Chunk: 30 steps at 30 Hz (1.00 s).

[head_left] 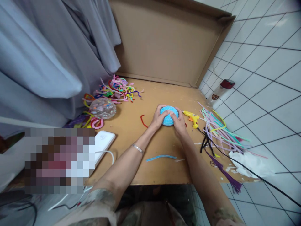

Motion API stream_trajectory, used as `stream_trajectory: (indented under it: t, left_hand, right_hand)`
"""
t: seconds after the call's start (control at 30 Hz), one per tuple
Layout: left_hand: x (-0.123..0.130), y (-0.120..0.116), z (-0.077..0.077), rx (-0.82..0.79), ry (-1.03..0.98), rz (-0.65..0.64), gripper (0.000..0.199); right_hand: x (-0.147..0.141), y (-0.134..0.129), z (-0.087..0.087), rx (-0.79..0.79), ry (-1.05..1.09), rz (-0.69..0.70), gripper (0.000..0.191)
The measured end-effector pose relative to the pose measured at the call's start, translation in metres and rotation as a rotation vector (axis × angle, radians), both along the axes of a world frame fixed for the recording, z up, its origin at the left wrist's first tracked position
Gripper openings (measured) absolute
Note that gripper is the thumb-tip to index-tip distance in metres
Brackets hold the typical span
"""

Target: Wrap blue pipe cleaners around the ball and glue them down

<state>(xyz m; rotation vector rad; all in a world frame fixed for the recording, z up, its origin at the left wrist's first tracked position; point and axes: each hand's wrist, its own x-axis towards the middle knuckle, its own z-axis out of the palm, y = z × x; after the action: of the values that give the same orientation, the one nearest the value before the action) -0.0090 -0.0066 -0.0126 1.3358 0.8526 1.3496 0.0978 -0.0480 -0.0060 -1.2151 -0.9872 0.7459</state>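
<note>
A round blue coiled piece [169,115] is held between my two hands above the middle of the table. My left hand [160,117] wraps its left side, with the thumb lying on the front. On the right side my right hand [179,121] grips it the same way, both thumbs close together. Most of the other fingers are hidden behind the piece. A red fuzzy stem [143,121] lies to the left of my hands, and a light blue stem [161,157] rests nearer the table's front edge. Just right of my right hand lies a yellow glue gun [192,118].
Colourful stems [118,88] and a clear textured bowl [102,108] stand at the left, near a white power bank [103,141]. Pastel stems [217,131], a purple tassel [223,172], white tissue [250,164] and a bottle [219,91] are at right. Cardboard [164,40] rises behind.
</note>
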Motion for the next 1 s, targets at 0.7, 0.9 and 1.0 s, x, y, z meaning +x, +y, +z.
stream_trajectory:
  t: [0.7,0.9,1.0]
  left_hand:
    - [-0.0011,-0.0027,0.0007,-0.002,-0.017,-0.019,0.043]
    - [-0.0005,0.0005,0.0005,0.013,0.008,0.031,0.039]
    - [-0.0002,0.0007,0.001,0.013,0.031,0.063,0.039]
  right_hand:
    - [0.0022,-0.0022,0.0005,-0.013,-0.002,0.041,0.057]
    - [0.0053,-0.002,-0.0017,-0.062,0.0,0.039,0.056]
    - [0.0052,-0.0018,-0.0014,-0.067,-0.029,0.034,0.056]
